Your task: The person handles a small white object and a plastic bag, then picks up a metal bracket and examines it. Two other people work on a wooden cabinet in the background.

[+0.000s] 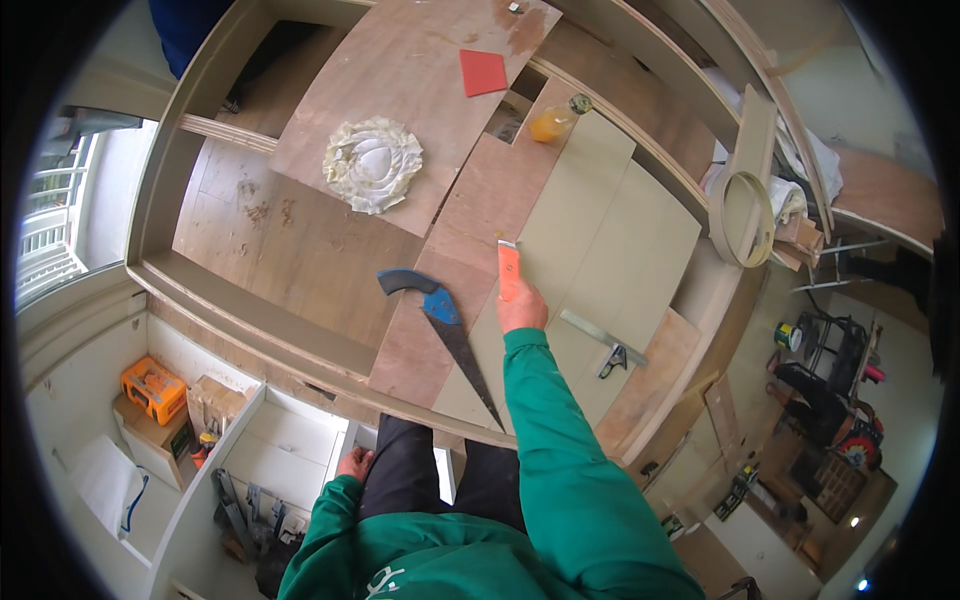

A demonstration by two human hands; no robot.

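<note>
Grn LS top [450, 550] w/ wht chest logo [383, 581], dk trousers [400, 465], bare hands [522, 309]

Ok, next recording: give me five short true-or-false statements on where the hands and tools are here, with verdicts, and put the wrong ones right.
1. The right hand grips an orange tool. True.
2. The blue-handled saw lies to the left of the right hand. True.
3. The left hand is holding the saw. False: the left hand is down beside the left thigh, well away from the saw.
4. The combination square lies to the right of the right hand. True.
5. The red pad is to the right of the bottle of orange-yellow liquid. False: the red pad is to the bottle's left.
</note>
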